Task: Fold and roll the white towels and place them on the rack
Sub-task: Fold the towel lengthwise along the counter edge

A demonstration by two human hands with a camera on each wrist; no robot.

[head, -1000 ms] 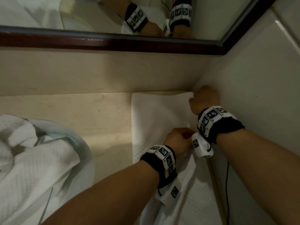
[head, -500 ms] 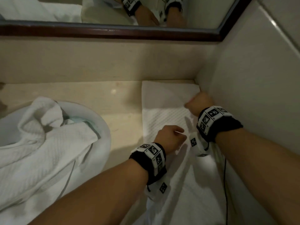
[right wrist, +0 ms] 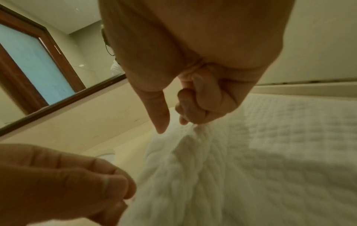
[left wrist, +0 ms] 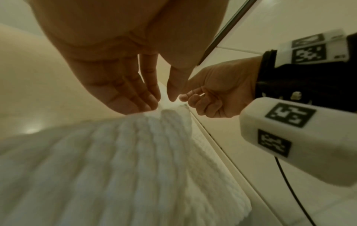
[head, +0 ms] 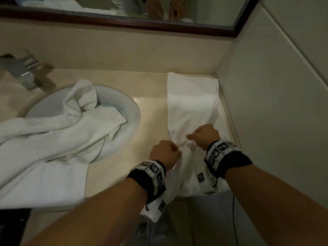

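A white waffle-weave towel (head: pixel 190 103) lies as a long strip on the beige counter (head: pixel 150 110), against the right wall. My left hand (head: pixel 166 153) pinches a lifted fold of it, with the fingertips (left wrist: pixel 152 104) gathered on the fabric (left wrist: pixel 123 160). My right hand (head: pixel 204 134) is just right of it, fingers curled and pinching the same raised edge (right wrist: pixel 193 137). Both hands are close together near the counter's front edge, and the towel's near end hangs over that edge.
A second white towel (head: pixel 58 125) is heaped in and over the round sink basin (head: pixel 131 110) at left. A chrome tap (head: pixel 21 71) stands behind it. A dark-framed mirror (head: pixel 124 20) runs along the back, and a pale wall (head: pixel 275 112) closes the right side.
Both hands have drawn back from the towel's far corner toward the front edge, pulling its top layer with them. The view has swung left, revealing the sink and tap.
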